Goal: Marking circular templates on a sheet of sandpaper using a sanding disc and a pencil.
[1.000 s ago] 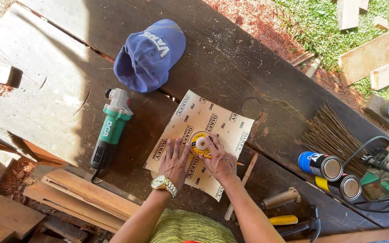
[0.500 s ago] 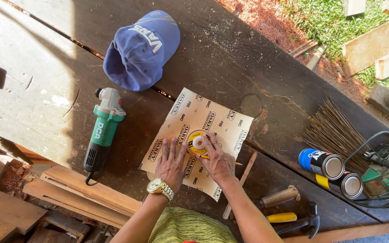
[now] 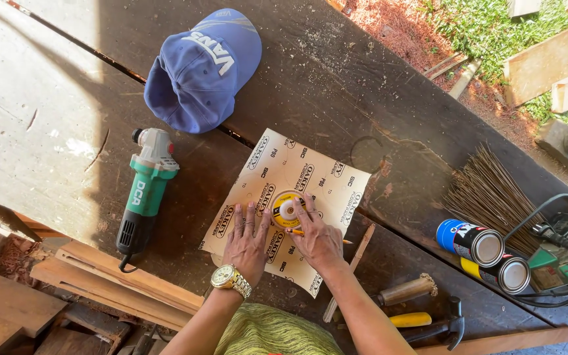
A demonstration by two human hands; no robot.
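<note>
Seen from above, a dark wooden tabletop [image 3: 363, 85] holds a tan sheet of sandpaper [image 3: 284, 204] lying flat, back side up. A small round yellow disc [image 3: 287, 209] sits on the middle of the sheet. The left hand [image 3: 248, 240], with a gold watch [image 3: 230, 279] on its wrist, lies open and flat on the sheet, fingertips touching the disc's left edge. The right hand [image 3: 315, 240] grips an orange pencil [image 3: 317, 234] with its tip at the disc's lower right rim. To the left of the sheet lies a green and grey angle grinder [image 3: 142, 194]. A blue cap [image 3: 202, 66] rests above it. To the right lie two spray cans [image 3: 484, 253] on their sides, next to a bundle of thin sticks [image 3: 488, 194]. A hammer [image 3: 438, 325] lies near the tabletop's front edge.
</note>
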